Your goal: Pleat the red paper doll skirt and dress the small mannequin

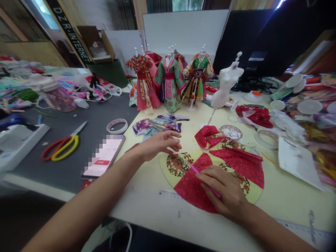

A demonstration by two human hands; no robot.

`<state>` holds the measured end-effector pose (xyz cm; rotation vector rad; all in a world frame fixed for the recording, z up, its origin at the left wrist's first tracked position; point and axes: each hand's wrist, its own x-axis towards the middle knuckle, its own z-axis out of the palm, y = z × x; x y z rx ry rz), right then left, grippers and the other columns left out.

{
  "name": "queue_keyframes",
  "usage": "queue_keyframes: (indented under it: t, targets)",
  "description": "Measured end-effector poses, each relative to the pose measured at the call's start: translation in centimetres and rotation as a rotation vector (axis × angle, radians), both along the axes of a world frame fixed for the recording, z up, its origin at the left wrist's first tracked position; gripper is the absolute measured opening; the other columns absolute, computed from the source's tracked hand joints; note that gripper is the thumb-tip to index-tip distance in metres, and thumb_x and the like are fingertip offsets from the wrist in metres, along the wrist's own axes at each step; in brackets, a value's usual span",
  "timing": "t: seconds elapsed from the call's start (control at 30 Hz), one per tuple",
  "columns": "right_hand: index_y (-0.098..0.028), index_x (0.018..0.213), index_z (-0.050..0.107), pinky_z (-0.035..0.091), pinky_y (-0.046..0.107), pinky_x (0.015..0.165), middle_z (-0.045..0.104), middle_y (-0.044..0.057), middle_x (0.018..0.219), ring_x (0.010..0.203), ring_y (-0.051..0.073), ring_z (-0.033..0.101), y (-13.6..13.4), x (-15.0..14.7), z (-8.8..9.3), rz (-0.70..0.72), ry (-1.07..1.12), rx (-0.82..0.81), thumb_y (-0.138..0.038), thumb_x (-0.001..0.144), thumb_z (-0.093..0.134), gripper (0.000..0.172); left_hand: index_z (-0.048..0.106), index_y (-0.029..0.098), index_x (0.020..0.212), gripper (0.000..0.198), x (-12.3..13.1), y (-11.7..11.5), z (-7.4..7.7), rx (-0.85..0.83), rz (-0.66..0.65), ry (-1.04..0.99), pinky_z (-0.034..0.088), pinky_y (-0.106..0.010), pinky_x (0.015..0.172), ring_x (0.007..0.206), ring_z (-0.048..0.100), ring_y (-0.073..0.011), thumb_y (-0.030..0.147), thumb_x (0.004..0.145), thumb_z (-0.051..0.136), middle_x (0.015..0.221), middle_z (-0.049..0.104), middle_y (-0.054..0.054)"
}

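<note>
Pen pinched in right hand, left hand loosely spread near fabric

The left hand and the right hand are both bare, with slender fingers that become thinner toward their tips. Behind the fingers of each hand, the back of the hand narrows into a slim, bare wrist. Farther back from the fingers, the left forearm is long and smooth in outline, and it grows wider toward the picture's edge. The right forearm is equally bare, as far as it shows.
</note>
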<state>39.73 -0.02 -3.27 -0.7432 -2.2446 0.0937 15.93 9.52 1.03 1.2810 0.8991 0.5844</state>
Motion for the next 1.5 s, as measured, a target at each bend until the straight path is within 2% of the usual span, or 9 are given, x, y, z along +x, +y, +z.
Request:
queue_keyframes:
  t: [0.17, 0.43, 0.57, 1.07, 1.5]
  targets:
    - [-0.012, 0.107, 0.058, 0.049, 0.035, 0.077, 0.063, 0.01, 0.093, 0.087, 0.019, 0.058, 0.0, -0.3, -0.2, -0.022, -0.035, 0.001, -0.007, 0.079, 0.052, 0.029, 0.05, 0.018, 0.111, 0.036, 0.0, -0.2, -0.8, -0.012, -0.039, -0.116, 0.045, -0.039, 0.083, 0.083, 0.062, -0.0162, 0.033, 0.08, 0.06, 0.091, 0.062, -0.006]
    - [-0.011, 0.109, 0.057, 0.048, 0.038, 0.081, 0.062, 0.012, 0.096, 0.091, 0.02, 0.057, 0.0, -0.4, -0.4, -0.04, -0.089, -0.005, -0.01, 0.08, 0.052, 0.03, 0.052, 0.019, 0.11, 0.036, -0.8, -0.4, -1.9, 0.02, -0.101, -0.198, 0.045, -0.036, 0.081, 0.086, 0.061, -0.0167, 0.033, 0.078, 0.062, 0.095, 0.063, -0.007]
    - [-0.012, 0.111, 0.056, 0.047, 0.04, 0.082, 0.061, 0.011, 0.097, 0.092, 0.021, 0.056, 0.1, -0.4, -0.6, -0.043, -0.119, -0.021, -0.011, 0.081, 0.052, 0.031, 0.052, 0.019, 0.111, 0.038, -0.7, -0.5, -2.3, -0.022, -0.161, -0.245, 0.045, -0.034, 0.081, 0.087, 0.061, -0.0164, 0.033, 0.077, 0.063, 0.096, 0.063, -0.008]
    - [-0.012, 0.114, 0.054, 0.045, 0.041, 0.083, 0.059, 0.011, 0.099, 0.093, 0.021, 0.053, 0.2, -0.5, -0.8, 0.0, -0.152, -0.078, -0.009, 0.08, 0.052, 0.034, 0.052, 0.018, 0.11, 0.033, -1.1, -0.5, -1.1, -0.073, -0.164, -0.268, 0.045, -0.045, 0.085, 0.091, 0.06, -0.0205, 0.032, 0.081, 0.058, 0.092, 0.062, -0.008]
    - [-0.014, 0.115, 0.054, 0.048, 0.041, 0.081, 0.061, 0.011, 0.098, 0.093, 0.021, 0.055, 0.3, -0.6, -1.0, -0.027, -0.174, -0.065, -0.011, 0.082, 0.049, 0.033, 0.053, 0.018, 0.11, 0.033, -1.1, -0.6, -0.9, -0.071, -0.153, -0.226, 0.044, -0.044, 0.088, 0.091, 0.06, -0.0193, 0.033, 0.08, 0.059, 0.093, 0.062, -0.008]
